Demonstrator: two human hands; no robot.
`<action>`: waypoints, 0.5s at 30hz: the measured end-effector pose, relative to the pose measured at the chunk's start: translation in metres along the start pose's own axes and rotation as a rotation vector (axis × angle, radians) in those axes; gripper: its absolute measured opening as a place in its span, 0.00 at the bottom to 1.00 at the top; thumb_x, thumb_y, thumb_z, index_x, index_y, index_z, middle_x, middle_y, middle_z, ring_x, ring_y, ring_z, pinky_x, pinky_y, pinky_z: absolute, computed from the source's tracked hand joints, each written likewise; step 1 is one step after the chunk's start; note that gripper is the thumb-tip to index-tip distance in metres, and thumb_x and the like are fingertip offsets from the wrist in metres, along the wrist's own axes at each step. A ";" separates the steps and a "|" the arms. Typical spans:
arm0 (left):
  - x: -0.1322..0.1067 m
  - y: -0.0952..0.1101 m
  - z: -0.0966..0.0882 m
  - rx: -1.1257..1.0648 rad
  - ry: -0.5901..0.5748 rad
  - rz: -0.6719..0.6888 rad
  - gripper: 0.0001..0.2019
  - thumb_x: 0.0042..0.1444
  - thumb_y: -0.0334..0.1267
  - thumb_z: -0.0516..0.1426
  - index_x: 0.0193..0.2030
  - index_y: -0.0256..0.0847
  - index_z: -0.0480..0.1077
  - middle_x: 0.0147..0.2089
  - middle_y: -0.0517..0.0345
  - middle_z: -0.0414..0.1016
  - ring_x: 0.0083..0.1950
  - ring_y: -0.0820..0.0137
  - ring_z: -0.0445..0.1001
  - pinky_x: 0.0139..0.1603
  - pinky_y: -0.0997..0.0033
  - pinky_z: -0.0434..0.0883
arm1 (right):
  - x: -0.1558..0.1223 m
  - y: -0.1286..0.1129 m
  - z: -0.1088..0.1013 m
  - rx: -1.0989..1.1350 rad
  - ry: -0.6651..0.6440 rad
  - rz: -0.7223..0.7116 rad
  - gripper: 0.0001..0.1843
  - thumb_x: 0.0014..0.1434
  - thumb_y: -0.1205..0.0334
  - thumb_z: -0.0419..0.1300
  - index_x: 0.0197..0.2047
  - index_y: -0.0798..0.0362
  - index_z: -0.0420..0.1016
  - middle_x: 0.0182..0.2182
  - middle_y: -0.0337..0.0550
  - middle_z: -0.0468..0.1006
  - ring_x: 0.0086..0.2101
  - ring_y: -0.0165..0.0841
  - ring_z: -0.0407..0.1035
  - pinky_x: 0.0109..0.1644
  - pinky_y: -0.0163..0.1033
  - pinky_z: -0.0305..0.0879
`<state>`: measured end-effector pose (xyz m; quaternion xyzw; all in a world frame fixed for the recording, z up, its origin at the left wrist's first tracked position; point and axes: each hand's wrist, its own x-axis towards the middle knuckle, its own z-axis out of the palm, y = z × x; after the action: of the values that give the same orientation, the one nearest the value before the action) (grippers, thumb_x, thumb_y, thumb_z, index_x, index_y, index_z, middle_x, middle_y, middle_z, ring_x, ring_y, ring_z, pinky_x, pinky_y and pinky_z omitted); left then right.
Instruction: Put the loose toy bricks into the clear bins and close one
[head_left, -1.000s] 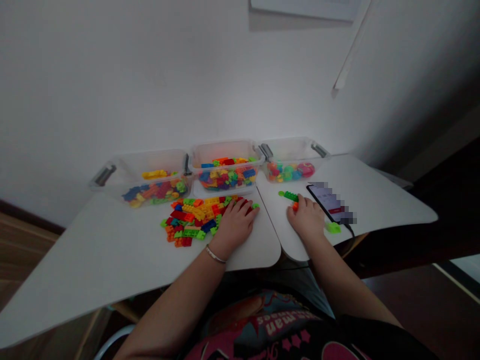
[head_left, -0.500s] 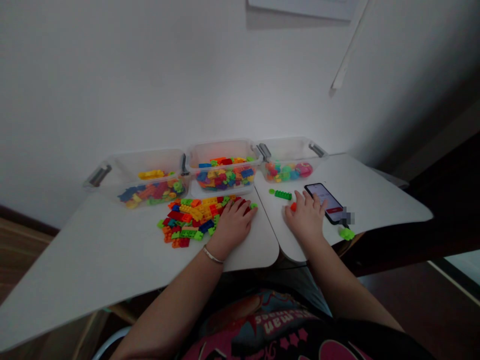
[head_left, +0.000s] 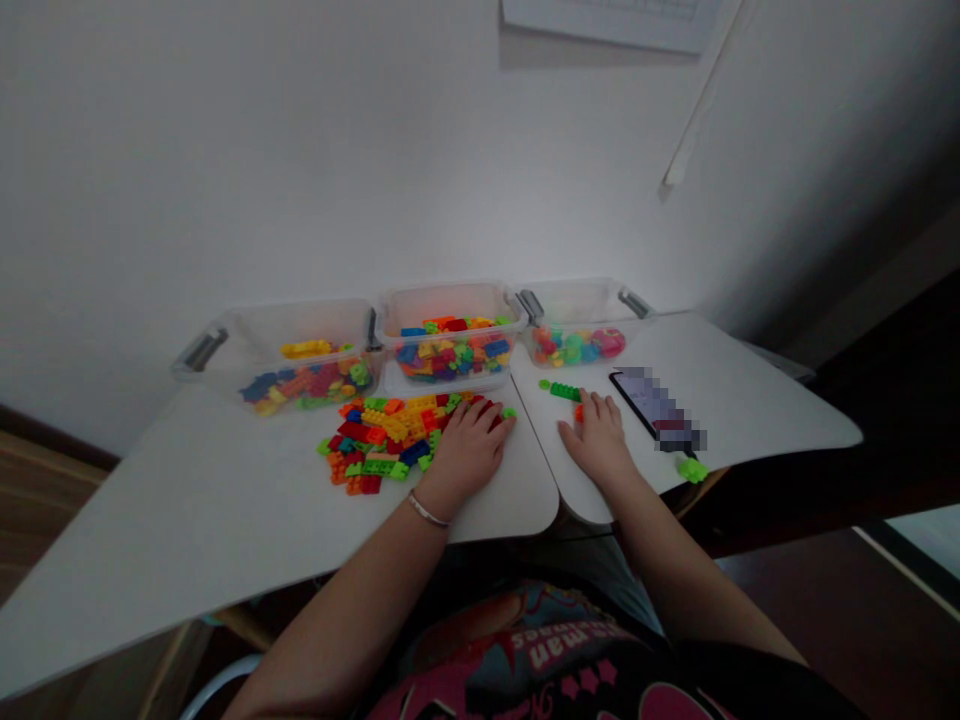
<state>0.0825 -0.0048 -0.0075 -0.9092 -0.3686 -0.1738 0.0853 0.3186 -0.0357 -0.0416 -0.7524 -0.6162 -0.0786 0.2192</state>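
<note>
Spread over the right side of a pile of colourful toy building blocks [head_left: 397,430] lies my left hand [head_left: 466,445], palm down with fingers apart. Dark red blocks show just beyond its fingertips. My right hand [head_left: 598,435] rests on the white table, fingers stretched out and thumb to the side. An orange block [head_left: 578,412] sits by its index finger, partly hidden. Just past the fingertips is a long green block [head_left: 564,391], with a small light-green piece [head_left: 544,384] at its left end.
Three clear plastic bins stand along the wall: the left bin [head_left: 247,345] and middle bin [head_left: 450,302] hold blocks, the right bin [head_left: 577,298] rounder coloured toys. A phone [head_left: 651,408] lies right of my right hand, near a bright green toy piece [head_left: 691,469]. A gap splits the two tabletops.
My right hand has slid left, away from the phone, and its fingers now lie closer to the long green block. My left hand stays on the pile.
</note>
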 end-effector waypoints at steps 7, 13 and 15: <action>-0.001 0.001 -0.001 0.015 -0.005 0.001 0.19 0.61 0.37 0.52 0.59 0.46 0.69 0.63 0.52 0.69 0.65 0.55 0.63 0.66 0.45 0.60 | -0.001 -0.005 -0.006 -0.051 -0.001 -0.027 0.32 0.63 0.52 0.50 0.64 0.64 0.60 0.61 0.62 0.64 0.64 0.53 0.51 0.65 0.59 0.47; -0.001 0.004 -0.003 0.022 -0.020 -0.001 0.19 0.61 0.36 0.52 0.59 0.46 0.69 0.63 0.52 0.69 0.65 0.55 0.63 0.66 0.45 0.60 | -0.012 -0.009 -0.017 -0.132 0.063 0.019 0.31 0.63 0.52 0.51 0.64 0.61 0.60 0.62 0.60 0.63 0.64 0.53 0.50 0.66 0.62 0.40; 0.000 0.005 -0.003 0.021 -0.021 0.001 0.19 0.61 0.36 0.53 0.59 0.46 0.69 0.63 0.51 0.69 0.64 0.55 0.64 0.66 0.45 0.60 | -0.015 -0.009 -0.018 -0.132 0.054 0.029 0.31 0.63 0.52 0.50 0.64 0.61 0.60 0.62 0.61 0.64 0.64 0.53 0.50 0.66 0.61 0.41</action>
<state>0.0848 -0.0091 -0.0051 -0.9103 -0.3707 -0.1601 0.0911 0.3095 -0.0551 -0.0291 -0.7717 -0.5924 -0.1361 0.1870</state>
